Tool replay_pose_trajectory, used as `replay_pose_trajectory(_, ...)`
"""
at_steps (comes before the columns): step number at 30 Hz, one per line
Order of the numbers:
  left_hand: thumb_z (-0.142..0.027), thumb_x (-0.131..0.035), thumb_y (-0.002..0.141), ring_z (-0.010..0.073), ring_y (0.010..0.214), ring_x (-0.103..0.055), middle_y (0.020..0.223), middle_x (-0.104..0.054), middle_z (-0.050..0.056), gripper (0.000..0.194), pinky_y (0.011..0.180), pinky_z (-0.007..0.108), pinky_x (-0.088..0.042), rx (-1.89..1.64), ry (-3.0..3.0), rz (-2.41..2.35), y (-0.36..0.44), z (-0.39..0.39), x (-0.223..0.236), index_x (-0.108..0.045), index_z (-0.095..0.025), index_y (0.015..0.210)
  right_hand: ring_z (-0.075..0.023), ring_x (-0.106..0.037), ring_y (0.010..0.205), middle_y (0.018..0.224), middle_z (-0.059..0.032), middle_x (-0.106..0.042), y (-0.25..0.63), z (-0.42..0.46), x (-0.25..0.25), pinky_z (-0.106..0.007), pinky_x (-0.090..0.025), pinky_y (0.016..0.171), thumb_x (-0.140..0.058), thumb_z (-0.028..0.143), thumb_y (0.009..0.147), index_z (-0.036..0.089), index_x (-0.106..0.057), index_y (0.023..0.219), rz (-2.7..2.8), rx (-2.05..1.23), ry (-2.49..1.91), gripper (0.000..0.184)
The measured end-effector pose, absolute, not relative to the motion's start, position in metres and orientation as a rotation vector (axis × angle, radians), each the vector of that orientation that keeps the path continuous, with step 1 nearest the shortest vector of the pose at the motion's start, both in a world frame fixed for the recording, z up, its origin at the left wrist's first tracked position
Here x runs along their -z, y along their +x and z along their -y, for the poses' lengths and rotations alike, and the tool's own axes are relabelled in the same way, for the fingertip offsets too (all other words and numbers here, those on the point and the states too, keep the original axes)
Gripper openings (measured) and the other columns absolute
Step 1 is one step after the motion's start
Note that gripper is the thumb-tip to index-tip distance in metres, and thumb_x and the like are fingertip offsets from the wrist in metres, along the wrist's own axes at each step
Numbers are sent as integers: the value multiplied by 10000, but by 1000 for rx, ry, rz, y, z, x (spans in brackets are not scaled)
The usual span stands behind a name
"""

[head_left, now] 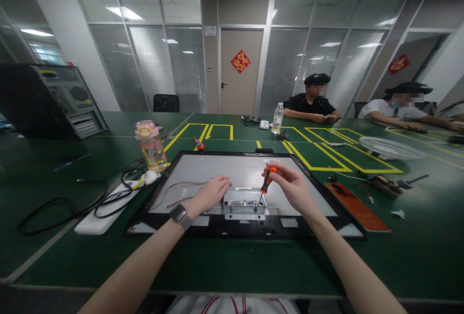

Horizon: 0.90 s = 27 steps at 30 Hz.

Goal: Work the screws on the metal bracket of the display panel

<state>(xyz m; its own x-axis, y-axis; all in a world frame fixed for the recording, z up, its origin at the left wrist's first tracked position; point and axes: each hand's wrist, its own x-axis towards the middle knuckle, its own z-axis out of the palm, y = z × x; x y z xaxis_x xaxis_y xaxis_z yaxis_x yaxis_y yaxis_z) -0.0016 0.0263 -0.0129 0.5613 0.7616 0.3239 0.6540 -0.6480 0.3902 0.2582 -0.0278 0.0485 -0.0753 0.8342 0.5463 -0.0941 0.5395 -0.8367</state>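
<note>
The screwdriver (268, 181) stands slightly tilted over a small metal box (242, 211), its tip at the box's right end, apparently so that it can press down there. The right hand (290, 182) pinches its handle between thumb and fingers. The left hand (213, 194) lies at the box's left edge, probably to steady it; whether its fingers grip cannot be told. The handle is orange and black, the box silvery with small parts in a row. Beneath is a black-framed grey panel (203, 164), laid flat on the green table (217, 263), presumably for support.
</note>
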Motion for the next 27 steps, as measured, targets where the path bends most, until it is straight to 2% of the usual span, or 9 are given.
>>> replay_pose_trajectory(3, -270, -317, 1012, 196, 1116, -568, 1213, -606, 69, 348, 1011, 335, -429, -699, 2589, -1179, -1, -26, 13, -639, -191, 1117, -206, -646, 862, 924, -42, -676, 256, 30, -47, -354, -527, 786, -692, 393, 816, 273, -745, 967, 1487, -655, -736, 200)
replay_pose_trajectory(7, -259, -324, 1008, 195, 1107, -575, 1203, -613, 71, 341, 1006, 326, -433, -694, 2600, -1181, -1, -25, 11, -641, -187, 1108, -212, -666, 893, 997, -54, -702, 254, 32, -47, -403, -500, 873, -554, 374, 918, 283, -697, 1120, 1504, -742, -693, 264)
replay_pose_trajectory(10, -258, -325, 1008, 194, 1103, -577, 1202, -612, 68, 337, 1004, 324, -435, -692, 2599, -1184, -1, -24, 10, -638, -191, 1112, -199, -660, 835, 925, -41, -703, 254, 31, -46, -368, -519, 805, -648, 349, 859, 280, -721, 1053, 1455, -818, -672, 219)
replay_pose_trajectory(15, -258, -311, 1010, 191, 1107, -570, 1198, -609, 65, 344, 1006, 328, -433, -698, 2606, -1176, -1, -25, 11, -635, -195, 1108, -163, -602, 729, 807, -7, -621, 252, 30, -46, -280, -499, 628, -792, 353, 712, 258, -736, 794, 1369, -968, -589, 138)
replay_pose_trajectory(17, -264, -307, 1013, 187, 1101, -571, 1195, -610, 62, 347, 1003, 327, -436, -698, 2599, -1179, -1, -25, 11, -634, -199, 1108, -168, -613, 739, 812, -12, -635, 251, 30, -46, -296, -506, 657, -783, 394, 717, 258, -736, 824, 1339, -1041, -565, 180)
replay_pose_trajectory(21, -262, -315, 1011, 188, 1100, -570, 1203, -609, 63, 340, 1005, 333, -436, -694, 2588, -1177, -1, -25, 11, -633, -199, 1116, -196, -648, 832, 876, -44, -688, 248, 32, -46, -380, -513, 812, -690, 429, 812, 263, -700, 1056, 1319, -1174, -563, 295)
replay_pose_trajectory(24, -263, -311, 1013, 194, 1108, -570, 1213, -606, 69, 347, 1006, 337, -437, -691, 2580, -1180, -1, -24, 10, -634, -193, 1117, -201, -654, 864, 908, -41, -680, 247, 31, -45, -407, -509, 863, -655, 424, 844, 273, -697, 986, 1318, -1200, -521, 212)
replay_pose_trajectory(27, -264, -316, 1012, 195, 1111, -571, 1218, -606, 70, 343, 1009, 338, -434, -696, 2578, -1188, -1, -24, 10, -633, -193, 1120, -191, -638, 864, 912, -17, -647, 248, 29, -44, -414, -509, 893, -708, 435, 796, 278, -697, 839, 1314, -1132, -505, 164)
